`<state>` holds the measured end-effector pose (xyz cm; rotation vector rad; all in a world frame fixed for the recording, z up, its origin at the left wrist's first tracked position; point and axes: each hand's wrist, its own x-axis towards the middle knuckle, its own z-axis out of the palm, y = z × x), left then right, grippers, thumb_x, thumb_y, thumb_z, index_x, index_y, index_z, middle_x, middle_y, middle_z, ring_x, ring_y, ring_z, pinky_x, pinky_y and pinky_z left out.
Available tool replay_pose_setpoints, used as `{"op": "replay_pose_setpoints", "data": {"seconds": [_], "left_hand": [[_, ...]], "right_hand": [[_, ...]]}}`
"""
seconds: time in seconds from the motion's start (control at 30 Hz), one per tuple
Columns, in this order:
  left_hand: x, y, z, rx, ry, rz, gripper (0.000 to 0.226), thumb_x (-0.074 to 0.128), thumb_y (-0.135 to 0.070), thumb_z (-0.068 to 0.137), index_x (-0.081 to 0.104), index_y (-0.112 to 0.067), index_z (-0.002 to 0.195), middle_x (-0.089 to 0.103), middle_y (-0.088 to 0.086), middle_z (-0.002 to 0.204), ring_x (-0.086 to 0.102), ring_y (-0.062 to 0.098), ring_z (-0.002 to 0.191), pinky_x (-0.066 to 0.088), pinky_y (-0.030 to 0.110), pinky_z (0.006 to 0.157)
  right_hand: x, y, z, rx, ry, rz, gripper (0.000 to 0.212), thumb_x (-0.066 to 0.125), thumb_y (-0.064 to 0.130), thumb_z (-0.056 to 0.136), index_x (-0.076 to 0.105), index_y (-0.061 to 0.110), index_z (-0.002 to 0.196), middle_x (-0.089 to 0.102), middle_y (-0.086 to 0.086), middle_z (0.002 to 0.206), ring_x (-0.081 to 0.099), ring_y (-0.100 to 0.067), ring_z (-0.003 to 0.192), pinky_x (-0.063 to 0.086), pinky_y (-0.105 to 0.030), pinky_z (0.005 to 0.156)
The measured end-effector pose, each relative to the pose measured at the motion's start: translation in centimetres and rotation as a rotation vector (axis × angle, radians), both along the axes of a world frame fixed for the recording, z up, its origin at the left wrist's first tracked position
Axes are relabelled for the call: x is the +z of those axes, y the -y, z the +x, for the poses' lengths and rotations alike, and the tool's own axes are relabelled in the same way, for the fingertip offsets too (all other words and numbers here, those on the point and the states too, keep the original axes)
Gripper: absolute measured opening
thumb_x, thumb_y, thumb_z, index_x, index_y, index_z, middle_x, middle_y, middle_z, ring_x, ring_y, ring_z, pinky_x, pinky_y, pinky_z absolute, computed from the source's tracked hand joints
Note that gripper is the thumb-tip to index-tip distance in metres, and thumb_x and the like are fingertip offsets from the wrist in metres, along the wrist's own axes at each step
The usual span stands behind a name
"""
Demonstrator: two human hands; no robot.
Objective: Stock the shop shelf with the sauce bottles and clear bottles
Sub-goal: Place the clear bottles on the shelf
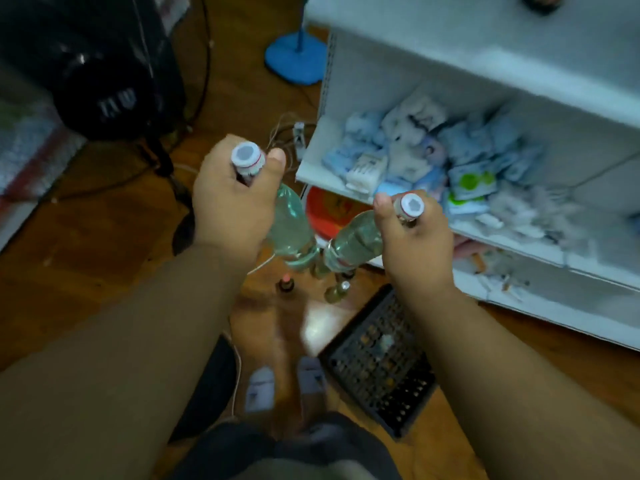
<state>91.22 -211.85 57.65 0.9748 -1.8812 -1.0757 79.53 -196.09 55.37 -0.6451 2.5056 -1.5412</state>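
My left hand (230, 206) grips the neck of a clear bottle (292, 226) with a white cap, held over the floor. In my right hand (415, 237) is a second clear bottle (356, 242), also held by the neck under a white cap. Both bottles hang downward and their bases nearly meet in the middle. Several small bottles (337, 289) stand on the wooden floor below them, one with a reddish cap (285, 282). The white shop shelf (311, 168) stands to the right, close to my right hand.
The shelf's middle tier holds a heap of small packets (433, 157). A black plastic crate (381, 362) lies on the floor by my feet. A black bag (104, 71) and cables sit at the left, a blue fan base (294, 60) behind the shelf.
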Motion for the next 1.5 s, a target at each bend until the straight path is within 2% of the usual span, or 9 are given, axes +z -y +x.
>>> {"op": "replay_pose_setpoints", "data": {"seconds": [0.13, 0.3, 0.57, 0.87, 1.13, 1.23, 1.3, 1.4, 1.5], "left_hand": [[7.6, -1.7, -2.1, -0.157, -0.044, -0.054, 0.015, 0.063, -0.026, 0.089, 0.055, -0.013, 0.086, 0.063, -0.002, 0.074, 0.059, 0.003, 0.068, 0.048, 0.021, 0.068], [16.2, -4.9, -3.4, -0.3, -0.119, -0.07, 0.02, 0.062, -0.024, 0.091, 0.055, -0.005, 0.092, 0.066, 0.011, 0.071, 0.063, 0.006, 0.054, 0.053, 0.028, 0.06], [22.4, -7.4, -7.5, -0.312, -0.215, -0.116, 0.028, 0.064, -0.03, 0.09, 0.053, -0.007, 0.079, 0.064, 0.014, 0.059, 0.068, 0.023, 0.052, 0.057, 0.046, 0.056], [22.9, -6.9, -11.8, -0.308, -0.13, -0.153, 0.027, 0.062, -0.031, 0.092, 0.054, -0.011, 0.075, 0.064, 0.008, 0.054, 0.066, 0.018, 0.053, 0.055, 0.037, 0.064], [22.5, -0.6, -18.6, -0.265, -0.155, -0.042, 0.029, 0.062, -0.037, 0.092, 0.055, -0.011, 0.082, 0.063, 0.006, 0.064, 0.068, 0.013, 0.055, 0.044, 0.025, 0.051], [23.1, 2.5, -21.5, -0.247, -0.15, -0.045, 0.024, 0.062, -0.036, 0.091, 0.056, -0.012, 0.093, 0.066, 0.006, 0.07, 0.063, 0.006, 0.053, 0.039, 0.015, 0.041], [23.3, 4.7, -23.3, -0.244, -0.124, -0.054, 0.021, 0.063, -0.029, 0.089, 0.053, -0.016, 0.102, 0.065, 0.003, 0.078, 0.063, 0.01, 0.064, 0.042, 0.018, 0.047], [23.0, 7.6, -25.7, -0.301, -0.033, -0.08, 0.027, 0.059, -0.018, 0.088, 0.048, -0.016, 0.112, 0.053, -0.007, 0.085, 0.052, 0.011, 0.076, 0.04, 0.029, 0.067], [22.0, 10.0, -27.8, -0.365, 0.021, -0.145, 0.016, 0.056, -0.019, 0.092, 0.049, -0.012, 0.106, 0.05, -0.004, 0.078, 0.051, 0.021, 0.078, 0.037, 0.03, 0.066]], "right_hand": [[7.1, -0.7, -0.2, -0.117, 0.019, -0.238, 0.04, 0.06, 0.055, 0.086, 0.051, 0.016, 0.082, 0.064, -0.021, 0.081, 0.065, -0.034, 0.078, 0.053, -0.052, 0.074], [17.1, -3.1, -2.1, -0.084, -0.065, -0.437, 0.03, 0.067, 0.021, 0.09, 0.049, 0.008, 0.07, 0.057, -0.014, 0.05, 0.062, -0.027, 0.048, 0.05, -0.032, 0.054], [25.3, -7.5, -6.4, 0.099, 0.013, -0.619, 0.032, 0.057, -0.006, 0.082, 0.044, 0.01, 0.058, 0.044, -0.008, 0.041, 0.051, -0.026, 0.037, 0.046, -0.044, 0.055], [26.6, -6.9, -10.2, 0.047, -0.012, -0.475, 0.015, 0.056, -0.006, 0.08, 0.051, 0.001, 0.068, 0.048, -0.013, 0.043, 0.057, -0.028, 0.041, 0.044, -0.039, 0.053], [25.7, 0.9, -15.8, -0.066, -0.012, -0.403, 0.023, 0.067, 0.015, 0.086, 0.05, 0.011, 0.071, 0.053, -0.017, 0.056, 0.066, -0.023, 0.048, 0.042, -0.025, 0.048], [25.9, 4.7, -18.5, -0.103, 0.016, -0.359, 0.019, 0.062, 0.023, 0.078, 0.05, 0.021, 0.063, 0.058, -0.008, 0.056, 0.07, -0.032, 0.062, 0.046, -0.035, 0.058], [25.9, 7.0, -20.3, -0.123, 0.026, -0.313, 0.012, 0.055, 0.022, 0.074, 0.051, 0.021, 0.063, 0.06, -0.006, 0.058, 0.065, -0.035, 0.065, 0.046, -0.04, 0.063], [25.7, 10.1, -22.4, -0.099, -0.003, -0.264, 0.014, 0.055, 0.013, 0.081, 0.052, 0.004, 0.07, 0.051, -0.01, 0.063, 0.046, -0.018, 0.058, 0.037, -0.032, 0.058], [25.1, 12.8, -24.0, -0.102, -0.015, -0.266, 0.028, 0.06, 0.021, 0.091, 0.055, -0.004, 0.079, 0.053, -0.014, 0.068, 0.046, -0.016, 0.058, 0.036, -0.027, 0.055]]}}
